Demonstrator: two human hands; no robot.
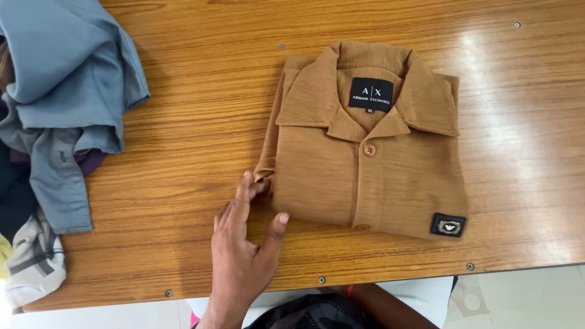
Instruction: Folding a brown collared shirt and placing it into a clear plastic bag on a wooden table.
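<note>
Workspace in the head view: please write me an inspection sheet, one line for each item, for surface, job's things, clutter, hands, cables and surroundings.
Surface: wooden table with glossy grain and small screw heads; light glare at the right.
Job's things: brown button shirt, folded flat, collar up, black neck label, small black patch at the lower right corner.
Clutter: pile of clothes at the left edge, grey-blue garments on top, a checked cloth below.
Hands: left hand open, fingers touching the shirt's lower left edge; right hand not in view.
Cables: nothing seen.
Surroundings: pale tiled floor past the table's near edge; the person's dark and white clothing below.
</note>
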